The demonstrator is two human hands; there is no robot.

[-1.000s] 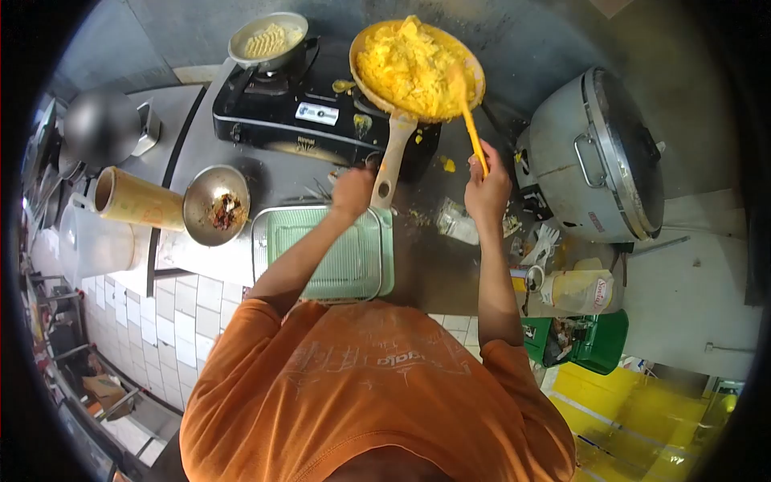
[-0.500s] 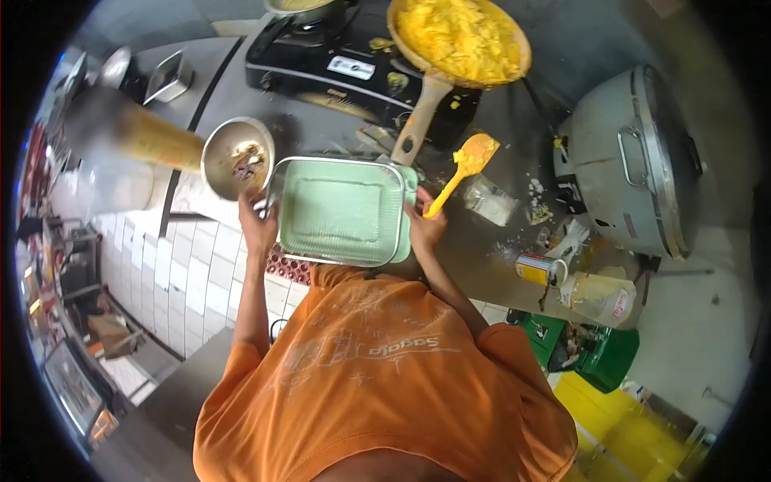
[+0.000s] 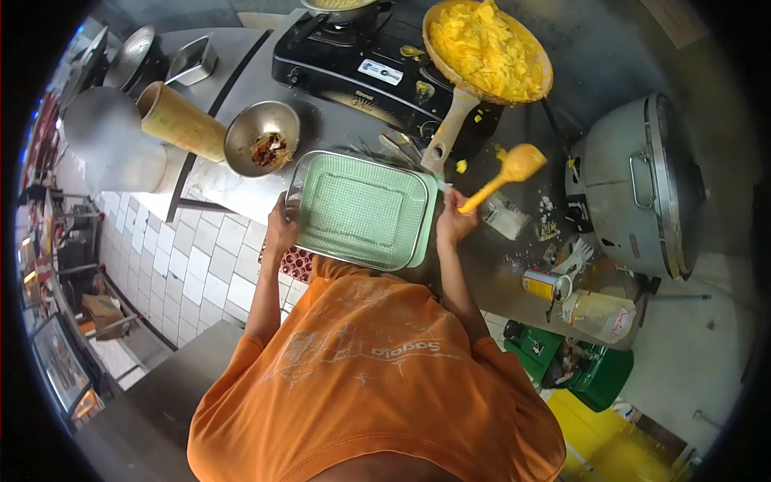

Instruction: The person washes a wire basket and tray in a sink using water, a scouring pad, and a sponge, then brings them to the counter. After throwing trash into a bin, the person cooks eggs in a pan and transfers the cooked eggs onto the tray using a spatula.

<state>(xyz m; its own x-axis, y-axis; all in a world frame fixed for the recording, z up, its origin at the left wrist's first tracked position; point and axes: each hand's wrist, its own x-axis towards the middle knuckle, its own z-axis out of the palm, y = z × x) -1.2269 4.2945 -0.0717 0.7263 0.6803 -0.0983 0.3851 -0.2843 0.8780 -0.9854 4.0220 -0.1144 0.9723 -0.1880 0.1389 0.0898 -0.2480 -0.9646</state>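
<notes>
A wire-mesh basket (image 3: pixel 361 205) with a metal rim sits in a light green plastic tray (image 3: pixel 428 229), held level in front of the orange shirt. My left hand (image 3: pixel 281 227) is closed on the basket's left side, its fingers partly hidden by the rim. On the other side, my right hand (image 3: pixel 454 221) grips the handle of a yellow spatula (image 3: pixel 520 165), whose head points up and right. That hand is close to the tray's right edge; whether it also touches the tray I cannot tell.
Behind stands a black gas stove (image 3: pixel 353 80) with a pan of yellow food (image 3: pixel 486 52). A metal bowl (image 3: pixel 261 136) with dark scraps lies left of the basket. To the right are a large lidded pot (image 3: pixel 622 181), a can (image 3: pixel 542 284) and a plastic jug (image 3: pixel 598 315).
The view has shifted, so most things appear further right. The spatula has turned in my right hand and shows a different side of its head. Both hands stay beside the basket and tray.
</notes>
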